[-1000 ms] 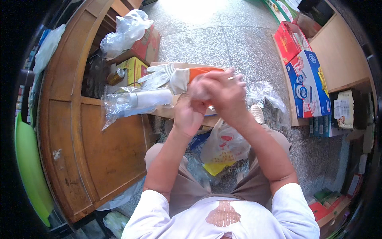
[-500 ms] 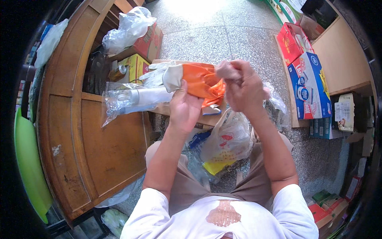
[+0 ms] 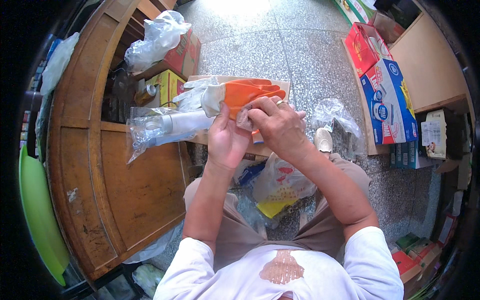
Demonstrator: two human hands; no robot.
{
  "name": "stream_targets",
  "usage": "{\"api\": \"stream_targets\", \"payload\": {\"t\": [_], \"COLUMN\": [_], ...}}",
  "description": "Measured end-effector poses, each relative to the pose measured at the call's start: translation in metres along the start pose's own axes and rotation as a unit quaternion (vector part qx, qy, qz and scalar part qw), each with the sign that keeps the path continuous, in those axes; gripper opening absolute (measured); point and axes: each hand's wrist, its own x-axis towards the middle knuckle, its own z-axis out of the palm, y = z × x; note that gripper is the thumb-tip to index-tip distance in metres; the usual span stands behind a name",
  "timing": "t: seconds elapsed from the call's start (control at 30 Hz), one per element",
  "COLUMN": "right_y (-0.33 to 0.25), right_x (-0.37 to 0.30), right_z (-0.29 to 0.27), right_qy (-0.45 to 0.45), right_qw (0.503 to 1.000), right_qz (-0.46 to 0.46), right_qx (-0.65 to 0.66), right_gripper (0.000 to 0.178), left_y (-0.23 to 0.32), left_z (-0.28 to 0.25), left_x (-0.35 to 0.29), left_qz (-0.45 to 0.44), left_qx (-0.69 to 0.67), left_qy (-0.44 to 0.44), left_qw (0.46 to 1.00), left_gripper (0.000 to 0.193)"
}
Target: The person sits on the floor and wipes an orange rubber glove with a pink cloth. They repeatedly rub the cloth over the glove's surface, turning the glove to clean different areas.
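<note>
An orange work glove (image 3: 250, 91) with a pale knitted cuff lies across my left hand (image 3: 226, 142). That thumb is over the glove near the cuff, and the fingers beneath are mostly hidden. My right hand (image 3: 282, 127) grips a crumpled pinkish-brown cloth (image 3: 245, 119) and presses it against the glove beside the left palm. Beyond the cuff lie pale grey-white gloves (image 3: 190, 97). To the left of my hands is a white cylindrical bottle (image 3: 187, 121) in a clear plastic bag (image 3: 142, 132).
A low wooden board (image 3: 285, 84) lies under the gloves. Between my knees hangs a printed plastic bag (image 3: 282, 180) with something yellow. A wooden cabinet (image 3: 135, 185) stands at left; boxes, including a blue one (image 3: 387, 105), are at right. A crumpled clear bag (image 3: 335, 117) lies on the floor.
My right hand has come down and left with the cloth, from beyond the glove's finger end onto the glove near my left palm. The orange glove now lies flatter and straighter.
</note>
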Motion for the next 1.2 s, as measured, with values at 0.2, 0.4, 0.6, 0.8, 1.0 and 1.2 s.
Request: {"api": "stream_targets", "payload": {"t": [0.2,0.4,0.6,0.8,1.0,1.2], "right_y": [0.026,0.027,0.048,0.067,0.092,0.065], "right_x": [-0.027,-0.004,-0.006,-0.008,-0.021,-0.010], "right_z": [0.011,-0.021,-0.026,-0.045,-0.034,-0.070], "right_qy": [-0.202,-0.200,-0.037,0.095,0.173,0.135], "right_qw": [0.975,0.901,0.683,0.534,0.524,0.410], "right_qz": [0.091,0.299,0.441,0.334,0.318,0.302], "right_qx": [-0.030,0.242,0.581,0.770,0.771,0.850], "right_gripper": [0.013,0.017,0.025,0.039,0.041,0.050], "left_y": [0.022,0.037,0.040,0.039,0.037,0.039], "left_z": [0.002,-0.003,-0.007,-0.003,-0.006,-0.009], "left_x": [0.006,0.007,0.006,0.005,0.012,0.007], "left_qz": [0.096,0.111,0.100,0.101,0.110,0.119], "left_qx": [0.018,0.015,-0.023,-0.023,-0.017,-0.014], "left_qy": [0.016,0.030,0.029,0.035,0.028,0.032], "left_qw": [0.995,0.993,0.994,0.994,0.993,0.992], "left_gripper": [0.049,0.049,0.048,0.050,0.051,0.051]}}
